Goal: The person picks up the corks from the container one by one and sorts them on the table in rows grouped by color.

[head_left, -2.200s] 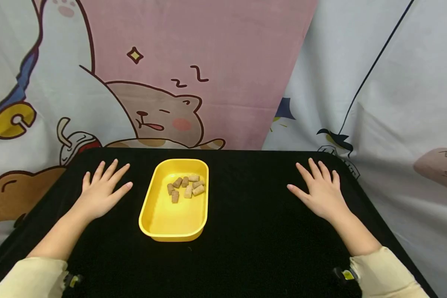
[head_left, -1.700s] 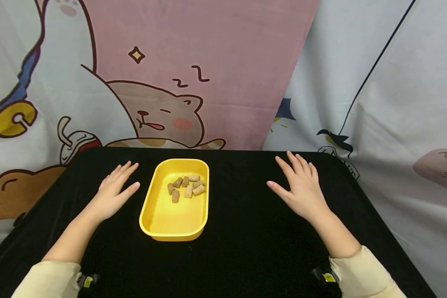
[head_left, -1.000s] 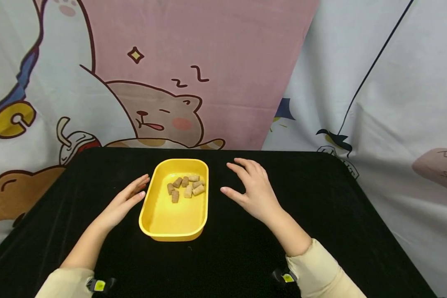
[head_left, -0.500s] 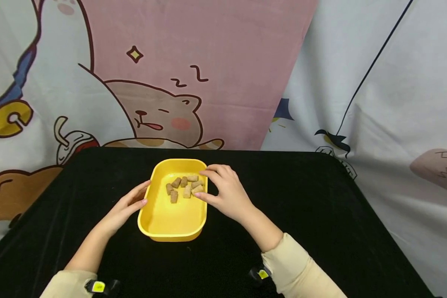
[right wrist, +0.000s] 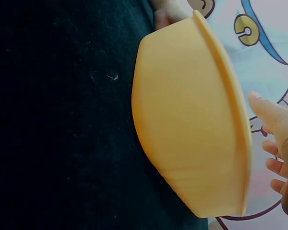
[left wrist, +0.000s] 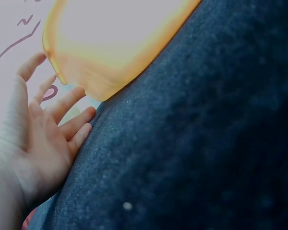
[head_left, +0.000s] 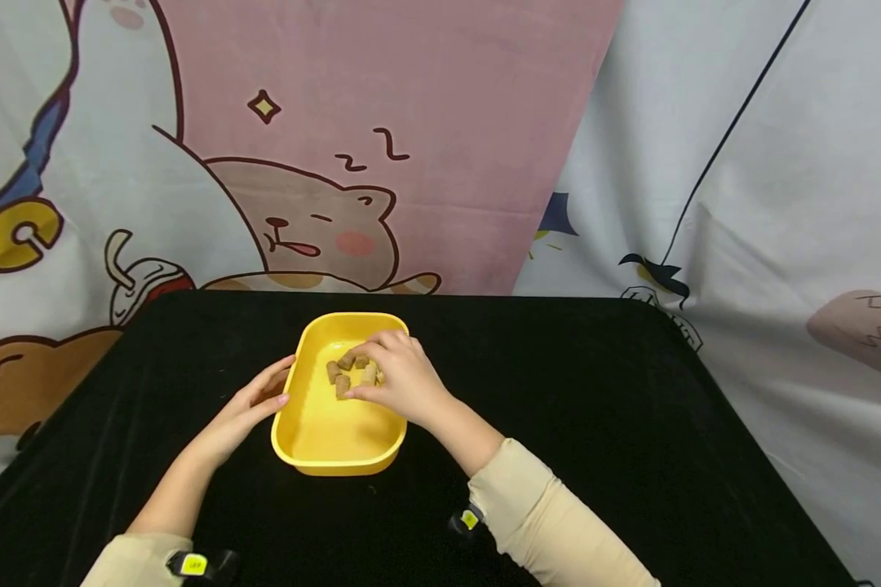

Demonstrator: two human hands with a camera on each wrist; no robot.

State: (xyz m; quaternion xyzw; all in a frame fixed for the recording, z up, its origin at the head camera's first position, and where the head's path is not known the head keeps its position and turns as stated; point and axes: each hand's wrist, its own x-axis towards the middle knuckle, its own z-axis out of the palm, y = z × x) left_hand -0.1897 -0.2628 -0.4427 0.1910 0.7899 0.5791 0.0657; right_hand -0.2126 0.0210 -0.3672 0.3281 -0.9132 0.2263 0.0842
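A yellow rectangular tray stands on the black cloth, holding several short brown cork-like pieces near its far end. My left hand rests at the tray's left wall, its thumb by the rim. In the left wrist view, the relaxed fingers of the left hand lie against the outer wall. My right hand reaches over the right rim, above the pieces, and hides some of them. From the right wrist view, the thumb and fingers of the right hand stand apart with nothing visible between them.
Black cloth covers the table around the tray. Behind the far table edge hangs a cartoon-printed curtain. A dark strap with a yellow-green tag sits at the left sleeve, and a similar tag at the right.
Both hands have moved inward from the sides. The left hand has come to the tray's left wall; the right has crossed the right rim to above the pieces. The tray has barely moved.
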